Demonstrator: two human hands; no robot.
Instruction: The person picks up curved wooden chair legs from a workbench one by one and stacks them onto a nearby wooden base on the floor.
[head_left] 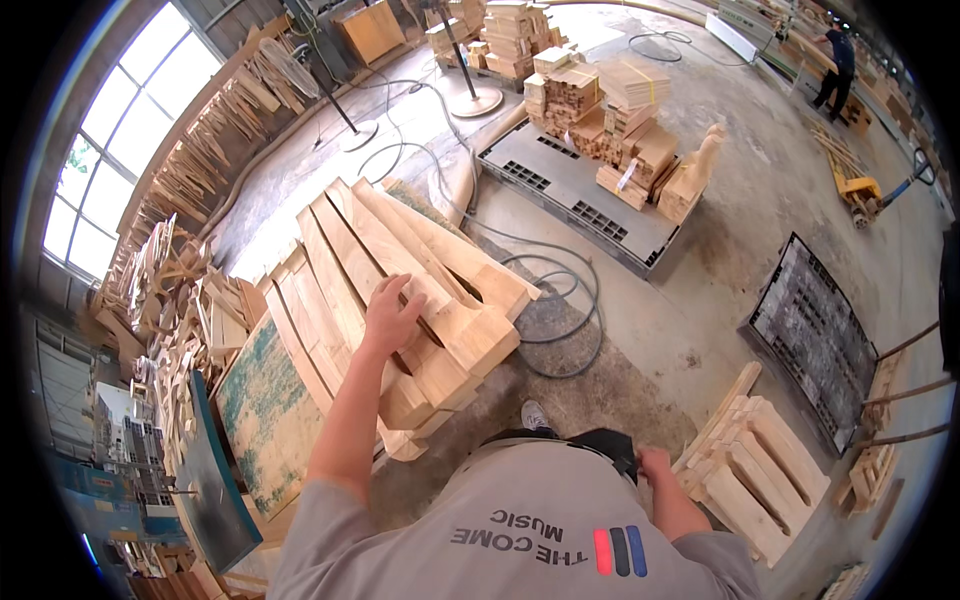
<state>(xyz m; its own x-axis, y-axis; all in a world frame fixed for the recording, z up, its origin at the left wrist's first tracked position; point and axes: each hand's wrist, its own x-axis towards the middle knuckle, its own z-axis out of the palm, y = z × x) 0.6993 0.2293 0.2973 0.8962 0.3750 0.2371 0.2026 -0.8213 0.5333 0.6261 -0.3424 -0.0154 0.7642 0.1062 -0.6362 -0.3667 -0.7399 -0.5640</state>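
Resting flat on the stack of shaped wooden pieces (400, 290), our left hand (390, 315) has its fingers (398, 290) spread open across the top piece, gripping nothing. The stack lies tilted on a bench with a worn green surface (265, 410). Our right hand (655, 465) hangs low beside a second pile of wooden pieces (755, 475) on the floor; we cannot tell whether its fingers are closed. Grey hoses (560, 300) curl across the concrete floor (700, 290).
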